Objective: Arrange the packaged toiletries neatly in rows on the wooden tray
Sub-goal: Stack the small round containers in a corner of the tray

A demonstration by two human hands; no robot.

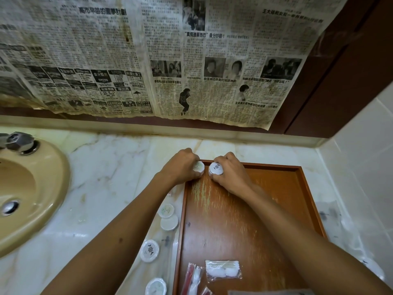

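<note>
We grip one round soap each: left hand (180,167) on the green-marked soap (198,166), right hand (229,173) on the black-marked soap (216,168), fingers curled round them, side by side at the tray's (302,188) far left corner, apparently starting a row. Four soaps (169,222) wait on the counter (110,167) to the left.

The newspaper (148,56) on the wall shows Chinese headlines and "RM299" in an advert.
</note>
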